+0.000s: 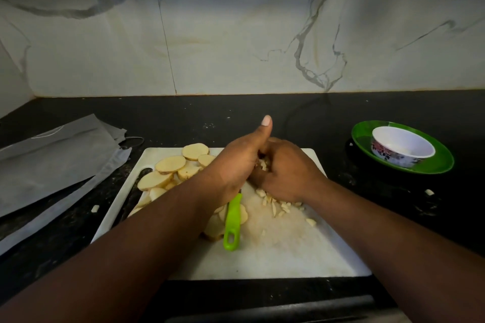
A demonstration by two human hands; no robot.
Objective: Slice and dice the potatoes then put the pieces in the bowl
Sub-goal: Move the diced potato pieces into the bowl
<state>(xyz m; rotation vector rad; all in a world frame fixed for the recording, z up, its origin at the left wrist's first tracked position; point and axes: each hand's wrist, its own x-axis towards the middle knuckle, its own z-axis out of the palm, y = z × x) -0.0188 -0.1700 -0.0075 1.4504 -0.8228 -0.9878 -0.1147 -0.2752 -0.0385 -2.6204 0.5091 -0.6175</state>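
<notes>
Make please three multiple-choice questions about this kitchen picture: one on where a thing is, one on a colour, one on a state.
1. Where does the bowl stand?
A. on the cutting board
B. on the green plate
C. on the grey bags

2. What colour is the knife handle?
A. red
B. black
C. light green

3. What is inside the bowl?
A. nothing visible
B. whole potatoes
C. water to the rim

Answers:
1 B: the bowl sits on the plate, right of the cutting board.
2 C: the handle lies bright green on the board.
3 A: its white inside shows bare, while the diced pieces remain on the board by the hands.
</notes>
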